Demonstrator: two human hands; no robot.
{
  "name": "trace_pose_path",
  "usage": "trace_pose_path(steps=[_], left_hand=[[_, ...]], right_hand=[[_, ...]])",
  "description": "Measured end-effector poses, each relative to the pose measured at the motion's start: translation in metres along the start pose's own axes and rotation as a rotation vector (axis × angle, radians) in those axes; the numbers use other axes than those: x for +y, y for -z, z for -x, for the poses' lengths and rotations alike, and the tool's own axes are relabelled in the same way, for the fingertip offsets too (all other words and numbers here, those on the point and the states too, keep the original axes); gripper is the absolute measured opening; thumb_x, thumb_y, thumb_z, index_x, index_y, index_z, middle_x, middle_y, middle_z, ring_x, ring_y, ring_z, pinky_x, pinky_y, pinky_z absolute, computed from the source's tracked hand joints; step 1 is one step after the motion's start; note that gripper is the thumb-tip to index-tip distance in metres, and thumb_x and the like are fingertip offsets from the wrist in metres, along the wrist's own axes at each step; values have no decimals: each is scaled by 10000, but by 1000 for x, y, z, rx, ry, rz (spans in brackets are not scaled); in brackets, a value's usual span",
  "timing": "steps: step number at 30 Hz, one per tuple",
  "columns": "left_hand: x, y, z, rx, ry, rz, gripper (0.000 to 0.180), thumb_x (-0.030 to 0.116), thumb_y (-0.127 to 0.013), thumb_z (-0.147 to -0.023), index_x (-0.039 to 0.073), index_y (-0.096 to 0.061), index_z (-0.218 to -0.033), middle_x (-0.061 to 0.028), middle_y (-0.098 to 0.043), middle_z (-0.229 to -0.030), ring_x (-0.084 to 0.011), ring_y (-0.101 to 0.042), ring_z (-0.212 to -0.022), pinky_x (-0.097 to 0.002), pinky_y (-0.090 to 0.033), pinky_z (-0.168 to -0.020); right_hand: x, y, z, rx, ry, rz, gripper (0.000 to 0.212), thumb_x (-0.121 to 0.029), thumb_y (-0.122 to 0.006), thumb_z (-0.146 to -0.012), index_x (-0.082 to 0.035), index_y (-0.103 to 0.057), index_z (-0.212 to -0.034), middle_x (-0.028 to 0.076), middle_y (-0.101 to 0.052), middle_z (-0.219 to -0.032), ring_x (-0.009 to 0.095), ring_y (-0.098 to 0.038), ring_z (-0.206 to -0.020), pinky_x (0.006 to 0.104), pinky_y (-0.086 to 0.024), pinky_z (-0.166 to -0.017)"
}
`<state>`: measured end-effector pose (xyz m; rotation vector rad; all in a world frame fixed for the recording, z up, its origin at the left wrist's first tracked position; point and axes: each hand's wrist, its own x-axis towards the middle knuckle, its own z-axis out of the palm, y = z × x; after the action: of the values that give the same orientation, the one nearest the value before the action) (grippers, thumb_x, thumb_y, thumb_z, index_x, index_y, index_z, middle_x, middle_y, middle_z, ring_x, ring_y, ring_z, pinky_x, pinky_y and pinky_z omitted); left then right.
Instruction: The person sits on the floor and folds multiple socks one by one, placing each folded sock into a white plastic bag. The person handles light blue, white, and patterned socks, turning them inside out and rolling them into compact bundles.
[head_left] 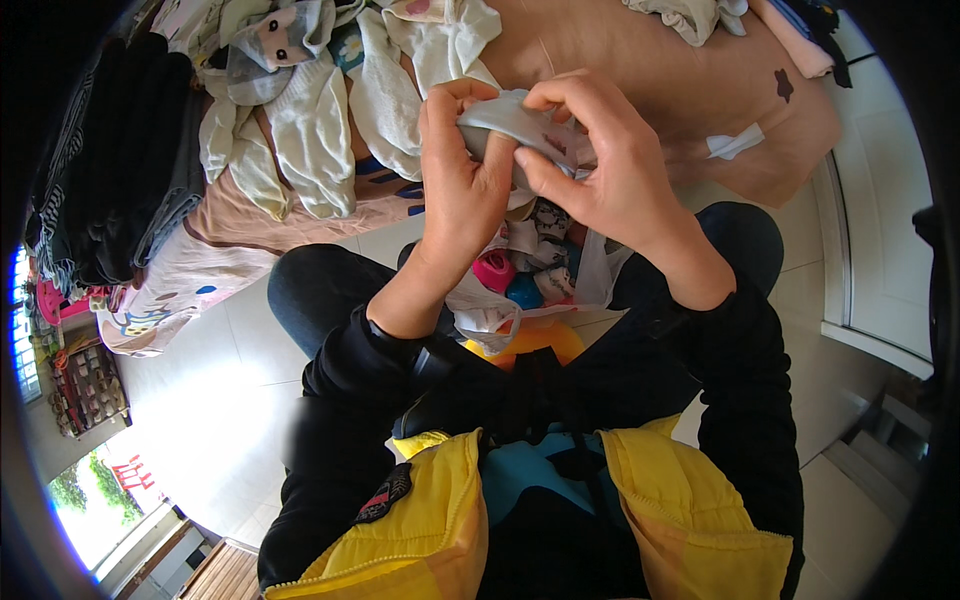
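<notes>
At twelve o'clock in the head view, above the centre, the person's left hand (462, 178) and right hand (612, 150) hold a grey sock-like cloth (510, 118) between them. Each hand pinches its edge between thumb and bent fingers, and the cloth's rim is drawn open; a small dark reddish mark shows on its right part. The hands are near each other, with the cloth raised in front of a tan bedcover (650, 85).

Just below the hands, close to the centre, a translucent plastic bag (597, 272) stands between the person's knees, holding a pink thing (492, 270), a blue round thing (523, 291) and patterned cloths. At eleven o'clock, white socks (308, 135) lie side by side on the bed; at ten, a stack of dark clothes (125, 160). A small white piece (735, 143) lies at two o'clock on the bedcover.
</notes>
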<state>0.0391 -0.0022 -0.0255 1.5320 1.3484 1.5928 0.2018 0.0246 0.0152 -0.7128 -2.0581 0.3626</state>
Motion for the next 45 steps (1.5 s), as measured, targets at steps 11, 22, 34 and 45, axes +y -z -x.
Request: trace_pose_path(steps=[11, 22, 34, 45], left_hand=[[10, 7, -3, 115, 286, 299, 253, 70, -650, -874, 22, -468, -1043, -75, -528, -926, -104, -554, -690, -235, -493, -493], [13, 3, 0, 134, 268, 240, 541, 154, -805, -770, 22, -399, -1103, -92, -519, -1018, -138, -549, -870, -270, -500, -721], [15, 2, -3, 43, 351, 393, 539, 93, -766, -768, -35, -449, -1186, -132, -619, -1048, -166, -622, -921, -295, -520, -794], [9, 4, -3, 34, 349, 441, 368, 74, -739, -795, -39, -572, -1103, -89, -676, -974, -141, -643, -841, -280, -518, -759]], right_hand=[[8, 9, -5, 45, -218, -229, 93, -33, -653, -887, -36, -627, -977, 42, -633, -864, 105, -600, -637, 246, -451, -534], [13, -1, 5, -68, -359, -349, 108, -23, -662, -929, 2, -617, -1024, 9, -638, -897, 45, -616, -754, 175, -488, -640], [4, 0, 2, 37, -523, -694, 61, -76, -557, -1004, -15, -569, -1005, 41, -634, -781, 74, -587, -576, 191, -451, -515], [7, 10, -3, -170, -571, -729, 138, -68, -700, -910, -3, -643, -1018, 31, -657, -800, 54, -590, -640, 193, -490, -583]])
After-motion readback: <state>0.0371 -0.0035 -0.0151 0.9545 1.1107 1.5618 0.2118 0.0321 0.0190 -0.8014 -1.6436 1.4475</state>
